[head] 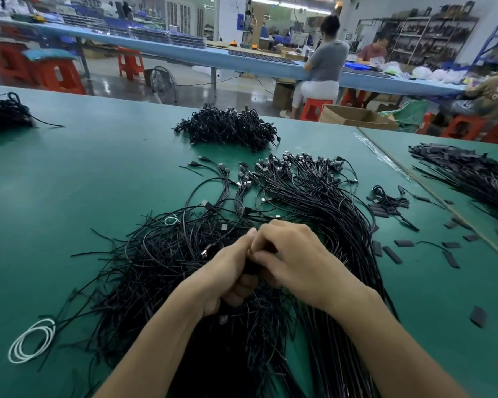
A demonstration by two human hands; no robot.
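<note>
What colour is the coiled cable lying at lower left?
The coiled cable is white; head view.

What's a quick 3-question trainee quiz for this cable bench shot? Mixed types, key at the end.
1. Short answer: what do the left grip and right grip hold between them?
2. Multiple choice: the coiled cable at the near left of the green table is A) white, B) red, C) yellow.
3. True or false: the short flat black pieces lie left of both grips.
Key: 1. A black cable from the loose pile beneath them. 2. A. 3. False; they lie to the right.
</note>
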